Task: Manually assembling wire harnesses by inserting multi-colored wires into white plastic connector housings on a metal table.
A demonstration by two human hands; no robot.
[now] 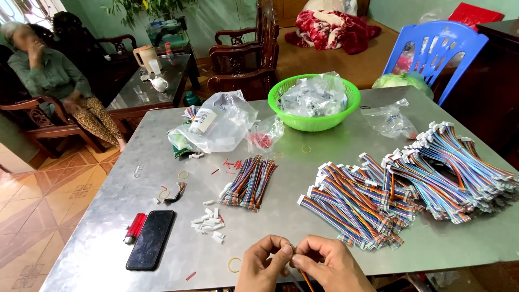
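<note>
Fingers pretty much hid what was being worked on; the frame's bottom edge cut off both wrists too. Left hand (265, 265) and right hand (324, 263) were pressed together at the near table (324, 70) edge, both pinching a thin orange wire (306, 280) that poked out below. Beyond them lay a big pile of rainbow cable bundles (400, 189), a smaller bundle (250, 182), loose white connectors (208, 221), a black phone (151, 239), a red lighter (134, 227) and a green basket (313, 120) of plastic bags.
</note>
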